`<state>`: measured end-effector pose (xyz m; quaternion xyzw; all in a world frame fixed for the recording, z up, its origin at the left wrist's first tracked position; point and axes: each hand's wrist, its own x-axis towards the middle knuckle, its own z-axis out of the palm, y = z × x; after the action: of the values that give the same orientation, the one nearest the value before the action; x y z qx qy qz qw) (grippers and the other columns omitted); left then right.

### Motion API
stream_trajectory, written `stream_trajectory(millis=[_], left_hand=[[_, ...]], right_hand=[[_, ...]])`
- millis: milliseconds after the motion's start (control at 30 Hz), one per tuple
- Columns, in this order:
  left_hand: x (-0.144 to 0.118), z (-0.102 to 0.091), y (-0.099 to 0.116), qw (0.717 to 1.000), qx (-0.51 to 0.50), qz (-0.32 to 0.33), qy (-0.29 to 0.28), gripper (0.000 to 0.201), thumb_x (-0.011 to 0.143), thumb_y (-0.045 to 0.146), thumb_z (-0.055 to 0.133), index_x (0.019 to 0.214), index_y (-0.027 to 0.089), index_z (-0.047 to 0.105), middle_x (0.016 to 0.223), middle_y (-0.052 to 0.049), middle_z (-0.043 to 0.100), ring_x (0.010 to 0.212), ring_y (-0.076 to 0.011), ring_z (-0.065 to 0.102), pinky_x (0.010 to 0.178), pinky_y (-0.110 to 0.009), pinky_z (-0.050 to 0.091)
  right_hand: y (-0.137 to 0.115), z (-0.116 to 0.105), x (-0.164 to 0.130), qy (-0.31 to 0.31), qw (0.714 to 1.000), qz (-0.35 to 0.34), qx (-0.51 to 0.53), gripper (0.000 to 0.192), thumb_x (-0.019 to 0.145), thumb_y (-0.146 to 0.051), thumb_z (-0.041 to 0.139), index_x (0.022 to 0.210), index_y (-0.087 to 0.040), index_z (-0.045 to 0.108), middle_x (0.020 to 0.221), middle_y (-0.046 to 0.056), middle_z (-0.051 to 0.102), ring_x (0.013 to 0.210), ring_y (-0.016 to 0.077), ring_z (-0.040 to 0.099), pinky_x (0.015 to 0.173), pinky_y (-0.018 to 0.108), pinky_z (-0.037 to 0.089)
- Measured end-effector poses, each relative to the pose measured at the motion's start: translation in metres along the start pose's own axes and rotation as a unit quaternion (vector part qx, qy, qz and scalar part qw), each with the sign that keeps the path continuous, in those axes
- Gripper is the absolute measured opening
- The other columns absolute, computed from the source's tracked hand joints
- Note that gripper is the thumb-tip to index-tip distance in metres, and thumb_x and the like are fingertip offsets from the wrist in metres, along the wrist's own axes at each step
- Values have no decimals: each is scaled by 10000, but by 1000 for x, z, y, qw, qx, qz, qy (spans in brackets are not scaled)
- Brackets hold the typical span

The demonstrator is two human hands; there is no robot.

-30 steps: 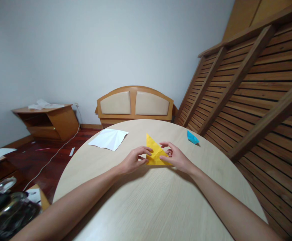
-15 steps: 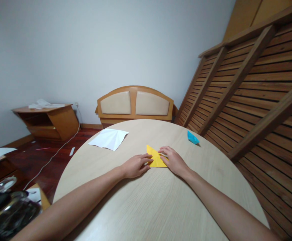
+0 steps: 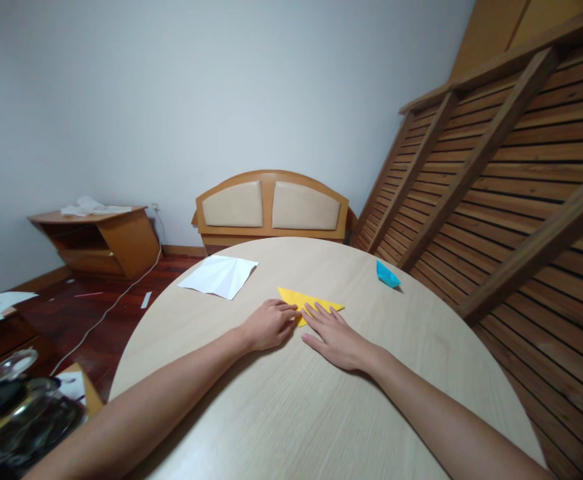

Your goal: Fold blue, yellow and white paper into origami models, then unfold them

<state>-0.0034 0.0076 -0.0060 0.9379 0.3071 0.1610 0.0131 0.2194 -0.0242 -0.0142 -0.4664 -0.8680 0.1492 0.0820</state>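
Yellow paper under right hand, fingers splayed; left hand curled

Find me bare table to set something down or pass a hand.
The middle is crowded: left hand and right hand sit close together at the yellow paper. The tabletop is bare between the forearms, nearer than the hands; by the far rim, between white sheet and blue paper; and between blue paper and right forearm.
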Motion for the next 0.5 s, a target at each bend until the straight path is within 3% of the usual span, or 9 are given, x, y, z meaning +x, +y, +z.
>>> stream_trajectory(millis=[200, 367, 500], left_hand=[[-2, -7, 0, 996, -13, 81, -21, 318, 990, 277, 446, 1231, 220, 645, 1339, -98, 626, 1222, -236, 590, 1084, -403, 421], [-2, -10, -2, 994, -8, 94, -54, 359, 997, 320, 446, 1287, 214, 628, 1391, -120, 583, 1267, -248, 562, 1102, -406, 409], [-2, -11, -3, 993, -20, 99, -56, 374, 998, 394, 458, 1281, 221, 632, 1398, -124, 577, 1274, -264, 559, 1106, -422, 404]], right_hand=[[10, -3, 2, -13, 1000, 0, -6, 685, 1013, -590, 212, 1569, -191, 252, 1638, 69, 186, 1523, 285, 80, 1218, 538, 85], [16, -7, 2, -30, 999, 9, -16, 687, 1019, -565, 153, 1575, -167, 221, 1645, 70, 147, 1523, 266, 76, 1225, 513, 93], [28, -12, 0, -40, 998, 54, -21, 731, 1002, -594, 162, 1583, -150, 179, 1647, 91, 115, 1521, 272, 64, 1227, 513, 86]])
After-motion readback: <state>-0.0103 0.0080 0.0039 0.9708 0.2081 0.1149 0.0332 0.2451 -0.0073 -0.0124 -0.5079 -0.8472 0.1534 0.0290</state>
